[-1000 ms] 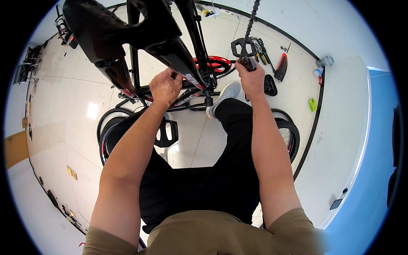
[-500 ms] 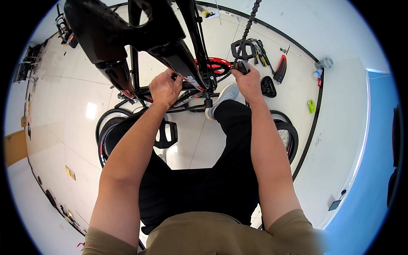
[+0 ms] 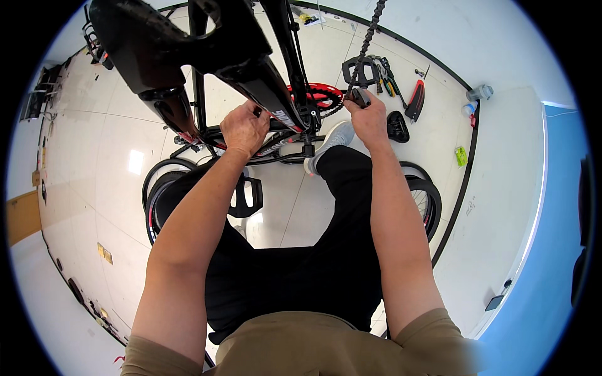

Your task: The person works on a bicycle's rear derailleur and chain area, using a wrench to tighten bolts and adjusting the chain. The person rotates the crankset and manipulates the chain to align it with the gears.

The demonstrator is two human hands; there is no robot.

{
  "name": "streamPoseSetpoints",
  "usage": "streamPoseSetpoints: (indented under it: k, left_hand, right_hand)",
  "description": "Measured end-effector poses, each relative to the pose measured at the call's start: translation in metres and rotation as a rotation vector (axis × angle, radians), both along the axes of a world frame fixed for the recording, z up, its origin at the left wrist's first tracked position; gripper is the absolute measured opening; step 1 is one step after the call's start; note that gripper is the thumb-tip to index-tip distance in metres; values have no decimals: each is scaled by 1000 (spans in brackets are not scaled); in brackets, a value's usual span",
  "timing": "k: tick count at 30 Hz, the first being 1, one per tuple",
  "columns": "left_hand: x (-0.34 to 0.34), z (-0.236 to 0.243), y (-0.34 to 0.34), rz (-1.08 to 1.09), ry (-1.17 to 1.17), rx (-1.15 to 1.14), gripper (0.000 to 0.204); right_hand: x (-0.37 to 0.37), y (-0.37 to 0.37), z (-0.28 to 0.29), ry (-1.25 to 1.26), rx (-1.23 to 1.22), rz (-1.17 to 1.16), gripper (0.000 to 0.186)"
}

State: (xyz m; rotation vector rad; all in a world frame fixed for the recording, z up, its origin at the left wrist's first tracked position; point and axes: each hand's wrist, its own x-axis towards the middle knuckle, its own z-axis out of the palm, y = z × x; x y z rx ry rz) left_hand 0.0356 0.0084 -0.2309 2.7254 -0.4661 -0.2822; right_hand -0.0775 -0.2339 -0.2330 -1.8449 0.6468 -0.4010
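Observation:
A black bicycle frame (image 3: 251,78) with pale lettering stands in front of me. My left hand (image 3: 244,130) is closed beside its tube, and a small dark thing shows at the fingertips; what it grips is mostly hidden. On the other side, my right hand (image 3: 367,118) is closed around the dark, blocky end of what looks like a crank arm (image 3: 359,97). A black flat pedal (image 3: 360,73) is just beyond it. The red chainring (image 3: 321,93) sits between my hands. A chain (image 3: 370,34) runs up from near my right fingers. Another pedal (image 3: 246,197) is below my left wrist.
Wheels (image 3: 426,203) lie at both sides of my legs. To the right on the tiled floor are hand tools (image 3: 390,78), a black saddle (image 3: 397,127), a red-black fender-like piece (image 3: 416,100), a green packet (image 3: 461,156) and a bottle (image 3: 480,93) by the wall.
The whole view has shifted very slightly. Both hands keep the same hold, and the right one has moved only a little, if at all.

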Motion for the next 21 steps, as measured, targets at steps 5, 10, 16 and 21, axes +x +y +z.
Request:
streamPoseSetpoints:
  k: [5, 10, 16, 21]
  left_hand:
    - [0, -6, 1, 18, -54, -62, 31]
    - [1, -1, -1, -6, -12, 12, 39]
    - [-1, -6, 1, 13, -84, -101, 31]
    - [0, -6, 0, 2, -110, -80, 32]
  right_hand:
    - [0, 0, -1, 14, -72, -30, 14]
    - [-1, -2, 1, 54, 9, -17, 14]
    - [0, 0, 1, 42, 17, -14, 14]
    - [1, -3, -3, 42, -2, -6, 13]
